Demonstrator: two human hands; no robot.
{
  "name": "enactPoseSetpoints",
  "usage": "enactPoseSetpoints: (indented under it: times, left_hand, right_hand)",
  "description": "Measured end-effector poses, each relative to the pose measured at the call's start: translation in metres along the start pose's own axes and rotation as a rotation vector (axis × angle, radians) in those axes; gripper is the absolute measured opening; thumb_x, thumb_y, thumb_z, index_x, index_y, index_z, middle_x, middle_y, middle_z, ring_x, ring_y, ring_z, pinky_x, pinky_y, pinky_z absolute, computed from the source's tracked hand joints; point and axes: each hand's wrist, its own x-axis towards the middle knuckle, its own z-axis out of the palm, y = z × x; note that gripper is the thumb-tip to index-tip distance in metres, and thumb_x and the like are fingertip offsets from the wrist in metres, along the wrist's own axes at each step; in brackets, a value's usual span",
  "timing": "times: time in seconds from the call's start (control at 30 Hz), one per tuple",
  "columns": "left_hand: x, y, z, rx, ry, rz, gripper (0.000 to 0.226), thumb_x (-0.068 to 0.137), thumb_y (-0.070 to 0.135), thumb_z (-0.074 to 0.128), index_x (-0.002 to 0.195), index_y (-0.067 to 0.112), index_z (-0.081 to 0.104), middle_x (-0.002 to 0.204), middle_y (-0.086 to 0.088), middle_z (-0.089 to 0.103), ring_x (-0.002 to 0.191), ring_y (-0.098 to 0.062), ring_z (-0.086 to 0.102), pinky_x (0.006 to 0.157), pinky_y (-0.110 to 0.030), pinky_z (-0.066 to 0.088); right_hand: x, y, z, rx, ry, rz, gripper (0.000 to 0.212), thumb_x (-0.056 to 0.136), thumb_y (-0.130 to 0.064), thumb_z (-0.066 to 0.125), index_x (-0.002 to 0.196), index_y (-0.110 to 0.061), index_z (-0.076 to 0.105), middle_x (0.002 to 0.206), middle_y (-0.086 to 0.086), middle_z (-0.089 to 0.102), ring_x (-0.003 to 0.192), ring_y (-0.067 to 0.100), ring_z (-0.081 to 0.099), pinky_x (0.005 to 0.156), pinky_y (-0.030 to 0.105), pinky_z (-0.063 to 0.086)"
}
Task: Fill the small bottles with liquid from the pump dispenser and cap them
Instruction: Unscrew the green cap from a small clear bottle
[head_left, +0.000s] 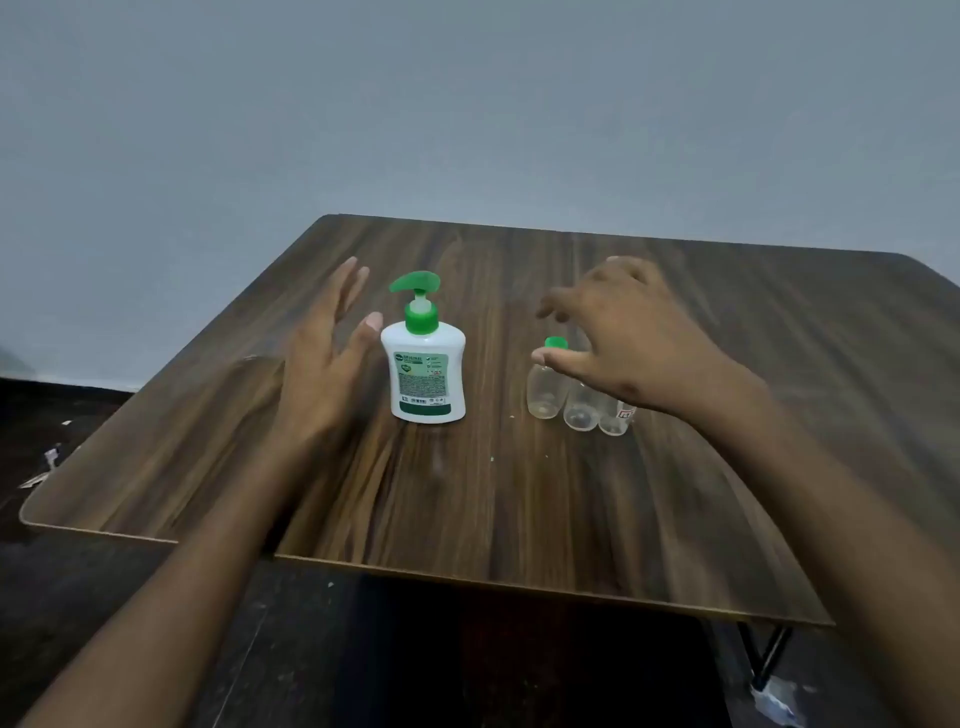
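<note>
A dark wood-grain table (519, 493) with rounded corners and a thin pale edge carries everything. A white pump dispenser (423, 374) with a green pump head stands upright left of centre. To its right, well apart, three small clear bottles (579, 405) stand in a row, touching; the leftmost bottle (544, 392) wears a green cap (555, 342). A few pale specks (491, 459) dot the wood nearby.

In front of me: a dark wood-grain table (519, 493) with rounded corners and a thin pale edge, one black metal leg (769, 660) visible at lower right. Behind it a plain grey-blue wall (467, 104), evenly and dimly lit. The floor (62, 415) is dark, with pale scraps (44, 467) at left.
</note>
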Motion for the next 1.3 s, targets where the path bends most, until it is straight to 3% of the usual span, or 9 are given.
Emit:
enactPoseSetpoints:
  times: [0.23, 0.37, 0.47, 0.67, 0.83, 0.93, 1.07, 1.17, 1.3]
  left_hand:
    - [-0.012, 0.008, 0.001, -0.162, 0.102, -0.048, 0.063, 0.104, 0.021, 0.056, 0.165, 0.025, 0.041, 0.160, 0.010, 0.056, 0.151, -0.004, 0.047, 0.125, -0.058, 0.039]
    - [-0.037, 0.029, 0.003, -0.140, 0.418, 0.021, 0.053, 0.103, 0.012, 0.059, 0.155, 0.010, 0.051, 0.149, -0.003, 0.066, 0.142, -0.015, 0.060, 0.116, -0.058, 0.049]
    - [-0.074, 0.061, 0.018, -0.062, 0.565, 0.167, 0.037, 0.102, 0.009, 0.064, 0.139, 0.004, 0.059, 0.124, -0.011, 0.072, 0.115, -0.030, 0.070, 0.096, -0.060, 0.054]
    - [-0.127, 0.083, 0.072, 0.153, 0.169, 0.229, 0.064, 0.092, 0.050, 0.077, 0.142, 0.013, 0.062, 0.134, 0.005, 0.066, 0.121, -0.010, 0.062, 0.101, -0.039, 0.052]
    - [-0.141, 0.068, 0.083, 0.163, 0.153, 0.287, 0.044, 0.098, 0.035, 0.066, 0.138, 0.021, 0.055, 0.126, 0.014, 0.060, 0.110, -0.002, 0.060, 0.105, -0.011, 0.035]
    - [-0.145, 0.056, 0.081, 0.083, 0.103, 0.238, 0.034, 0.104, 0.041, 0.062, 0.133, 0.025, 0.059, 0.127, 0.022, 0.063, 0.116, 0.018, 0.055, 0.099, -0.007, 0.040]
    - [-0.139, 0.062, 0.069, -0.191, -0.056, 0.089, 0.025, 0.101, 0.037, 0.075, 0.123, 0.026, 0.075, 0.116, 0.021, 0.077, 0.104, -0.001, 0.075, 0.084, -0.021, 0.057]
    - [-0.133, 0.068, 0.062, -0.316, -0.154, 0.029, 0.020, 0.091, 0.013, 0.081, 0.111, 0.018, 0.081, 0.095, 0.020, 0.079, 0.087, 0.005, 0.074, 0.077, -0.009, 0.050]
    - [-0.125, 0.061, 0.056, -0.496, -0.283, -0.085, 0.008, 0.092, 0.017, 0.083, 0.099, 0.015, 0.082, 0.089, -0.004, 0.080, 0.083, -0.014, 0.076, 0.078, -0.020, 0.055]
  right_hand:
    - [0.005, 0.000, 0.011, 0.016, -0.034, -0.019, 0.025, 0.086, -0.053, 0.062, 0.101, -0.033, 0.066, 0.091, -0.010, 0.066, 0.105, 0.017, 0.053, 0.107, 0.037, 0.029]
    - [0.007, 0.000, 0.019, 0.023, -0.030, -0.016, 0.019, 0.086, -0.049, 0.064, 0.087, -0.030, 0.065, 0.078, -0.010, 0.062, 0.092, 0.017, 0.056, 0.106, 0.038, 0.033]
    - [0.000, -0.010, 0.007, 0.059, 0.024, 0.010, 0.026, 0.087, -0.054, 0.062, 0.081, -0.029, 0.062, 0.074, -0.011, 0.058, 0.086, 0.014, 0.051, 0.096, 0.033, 0.035]
    - [-0.043, -0.063, -0.034, 0.260, 0.067, 0.164, 0.046, 0.085, -0.066, 0.054, 0.066, -0.024, 0.061, 0.062, -0.008, 0.053, 0.066, 0.006, 0.047, 0.057, 0.025, 0.032]
    - [-0.068, -0.088, -0.017, 0.347, 0.111, 0.310, 0.063, 0.084, -0.072, 0.045, 0.054, -0.017, 0.050, 0.045, -0.003, 0.046, 0.044, 0.009, 0.045, 0.046, 0.033, 0.042]
    - [-0.073, -0.089, -0.007, 0.363, 0.069, 0.294, 0.065, 0.084, -0.074, 0.037, 0.054, -0.017, 0.048, 0.044, -0.002, 0.045, 0.042, 0.011, 0.045, 0.043, 0.032, 0.040]
    - [-0.072, -0.079, -0.005, 0.411, 0.068, 0.225, 0.067, 0.086, -0.071, 0.044, 0.051, -0.014, 0.044, 0.041, 0.001, 0.038, 0.040, 0.016, 0.038, 0.041, 0.025, 0.025]
    - [-0.069, -0.075, -0.007, 0.472, 0.052, 0.146, 0.062, 0.086, -0.068, 0.050, 0.051, -0.017, 0.043, 0.042, -0.001, 0.038, 0.043, 0.015, 0.039, 0.042, 0.022, 0.026]
    - [-0.068, -0.068, -0.017, 0.579, 0.014, -0.026, 0.028, 0.085, -0.046, 0.071, 0.068, -0.029, 0.056, 0.056, -0.009, 0.049, 0.056, 0.007, 0.050, 0.052, 0.015, 0.034]
